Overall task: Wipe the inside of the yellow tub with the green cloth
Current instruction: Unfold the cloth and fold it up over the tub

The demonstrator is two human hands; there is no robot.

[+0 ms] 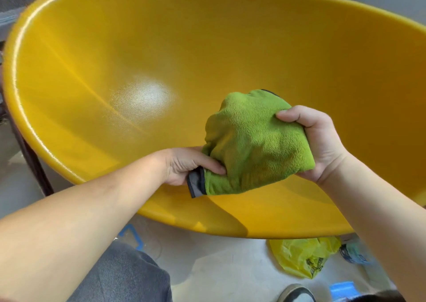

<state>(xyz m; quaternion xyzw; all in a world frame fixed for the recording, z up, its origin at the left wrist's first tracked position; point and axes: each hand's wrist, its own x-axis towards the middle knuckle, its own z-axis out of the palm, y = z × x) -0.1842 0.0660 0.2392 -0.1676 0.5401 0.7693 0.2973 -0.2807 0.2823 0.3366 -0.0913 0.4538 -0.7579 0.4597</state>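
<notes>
A big yellow tub (92,48) fills most of the head view, tilted with its glossy inside facing me. The green cloth (251,144), bunched up and edged with a grey hem, hangs in the air over the tub's near rim. My left hand (189,165) grips the cloth's lower left corner by the grey hem. My right hand (315,140) clutches the cloth's right side, thumb on top. The cloth is held above the tub's inner wall; I cannot tell whether it touches the surface.
Below the tub lies a pale floor with a yellow plastic bag (304,255), blue tape marks (133,234), a blue object (343,290) and a shoe (297,292). My grey trouser leg (122,276) is at the bottom. A dark stand leg (34,163) runs down the tub's left side.
</notes>
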